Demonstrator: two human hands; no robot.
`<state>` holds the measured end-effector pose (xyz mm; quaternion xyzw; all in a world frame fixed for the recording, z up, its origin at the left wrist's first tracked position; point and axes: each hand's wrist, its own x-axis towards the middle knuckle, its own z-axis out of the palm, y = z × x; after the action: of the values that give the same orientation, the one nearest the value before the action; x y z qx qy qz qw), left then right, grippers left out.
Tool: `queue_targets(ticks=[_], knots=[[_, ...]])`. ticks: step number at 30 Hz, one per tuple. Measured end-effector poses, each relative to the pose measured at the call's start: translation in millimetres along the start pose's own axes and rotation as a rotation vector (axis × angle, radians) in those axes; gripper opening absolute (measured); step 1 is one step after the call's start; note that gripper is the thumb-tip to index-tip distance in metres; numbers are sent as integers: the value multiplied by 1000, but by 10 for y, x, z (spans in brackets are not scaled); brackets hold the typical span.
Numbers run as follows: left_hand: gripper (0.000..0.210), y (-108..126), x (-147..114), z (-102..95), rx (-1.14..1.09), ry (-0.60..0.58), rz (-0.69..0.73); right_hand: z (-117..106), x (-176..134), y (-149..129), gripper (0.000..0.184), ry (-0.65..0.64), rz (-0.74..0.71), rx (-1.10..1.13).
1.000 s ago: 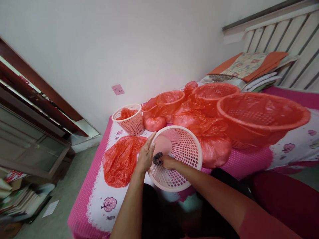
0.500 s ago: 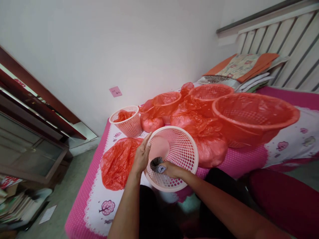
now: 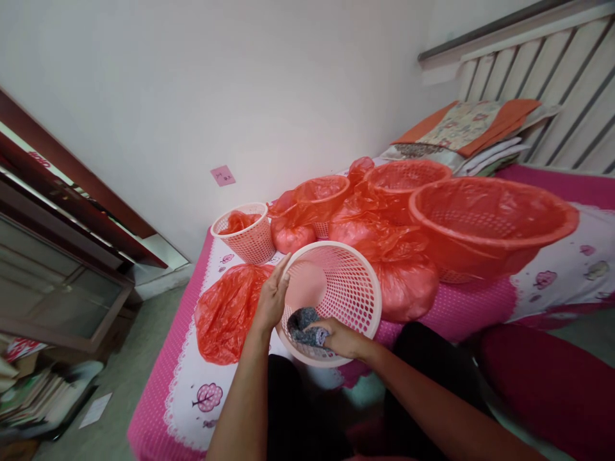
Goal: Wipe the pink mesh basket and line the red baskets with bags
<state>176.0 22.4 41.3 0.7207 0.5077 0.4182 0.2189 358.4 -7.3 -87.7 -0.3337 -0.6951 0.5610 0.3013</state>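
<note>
A pale pink plastic wastebasket (image 3: pixel 353 282), with holes through its wall, lies tilted over my lap, its mouth facing me. On its left rim rests my left hand (image 3: pixel 273 298), gripping it with the thumb inside and the other fingers mostly hidden outside. My right hand (image 3: pixel 340 337) reaches into the basket and grips a dark grey cloth (image 3: pixel 303 325), which touches the inner wall near the lower left rim. Just left of my left forearm, a crumpled red plastic bag (image 3: pixel 230 314) lies on the white patterned cover.
A small white wastebasket (image 3: pixel 250 240) holding red plastic stands behind. Several red-lined baskets (image 3: pixel 500 256) and filled red bags (image 3: pixel 408 288) crowd the right side of the bed (image 3: pixel 158 397). Folded bedding (image 3: pixel 466 128) is stacked by the headboard. A dark red round seat (image 3: pixel 542 384) is at lower right.
My right hand has shifted slightly right and down inside the basket, and more of the grey cloth shows. The left hand and the basket have hardly moved.
</note>
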Motion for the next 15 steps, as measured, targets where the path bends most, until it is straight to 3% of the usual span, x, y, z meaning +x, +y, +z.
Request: queue_targets(ticks=[3, 11, 15], knots=[[55, -4, 5, 2, -2, 1, -5, -46, -77, -54, 58, -29, -13, 32], [54, 17, -6, 3, -2, -5, -14, -149, -165, -62, 48, -140, -86, 82], [54, 23, -23, 2, 3, -5, -12, -166, -218, -63, 50, -171, -46, 29]])
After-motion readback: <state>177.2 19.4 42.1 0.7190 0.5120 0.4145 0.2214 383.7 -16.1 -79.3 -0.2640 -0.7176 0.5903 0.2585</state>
